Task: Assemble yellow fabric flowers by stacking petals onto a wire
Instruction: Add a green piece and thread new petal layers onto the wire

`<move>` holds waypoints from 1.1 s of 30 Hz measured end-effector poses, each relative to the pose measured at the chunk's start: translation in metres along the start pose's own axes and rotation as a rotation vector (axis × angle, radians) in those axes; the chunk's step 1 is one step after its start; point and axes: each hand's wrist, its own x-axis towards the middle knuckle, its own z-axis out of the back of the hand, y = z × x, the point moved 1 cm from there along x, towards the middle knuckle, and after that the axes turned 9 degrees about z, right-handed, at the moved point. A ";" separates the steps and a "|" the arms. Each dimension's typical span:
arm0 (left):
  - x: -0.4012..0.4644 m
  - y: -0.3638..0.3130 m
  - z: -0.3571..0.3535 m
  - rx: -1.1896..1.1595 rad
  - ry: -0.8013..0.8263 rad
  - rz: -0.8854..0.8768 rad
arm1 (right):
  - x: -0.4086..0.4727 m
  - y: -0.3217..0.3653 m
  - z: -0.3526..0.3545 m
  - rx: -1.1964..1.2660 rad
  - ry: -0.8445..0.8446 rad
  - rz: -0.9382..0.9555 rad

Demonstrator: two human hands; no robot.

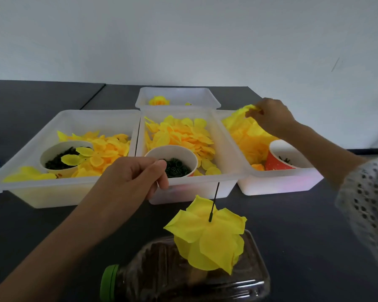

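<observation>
Bottle (183, 277) base cut off below; right sleeve (367, 205) blurred at edge.

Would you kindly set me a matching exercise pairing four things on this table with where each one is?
Things:
1. right hand
2. left hand
3. red cup
4. bottle

Places:
A. lying on its side nearest the camera
B. pinching a petal over the right bin
C. standing in the right bin
D. in front of the middle bin

Pairs: 1-B, 2-D, 3-C, 4-A
</observation>
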 end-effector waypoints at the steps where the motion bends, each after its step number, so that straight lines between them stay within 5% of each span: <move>1: -0.001 -0.002 -0.002 -0.002 0.001 -0.003 | -0.004 0.003 0.011 0.090 0.007 -0.001; 7: -0.007 -0.018 -0.004 -0.006 0.013 -0.055 | -0.065 0.054 0.069 0.936 0.135 -0.049; 14: -0.021 -0.043 -0.006 -0.172 0.050 -0.030 | -0.143 0.115 0.098 1.298 0.515 0.055; 20: -0.033 -0.058 -0.010 -0.149 0.053 0.039 | -0.161 0.143 0.097 1.060 0.500 0.212; 27: -0.041 -0.054 -0.006 -0.524 0.221 0.189 | -0.172 0.159 0.089 0.366 -0.066 0.532; 33: -0.042 -0.052 -0.005 -0.543 0.269 0.189 | -0.179 0.161 0.079 0.197 -0.237 0.535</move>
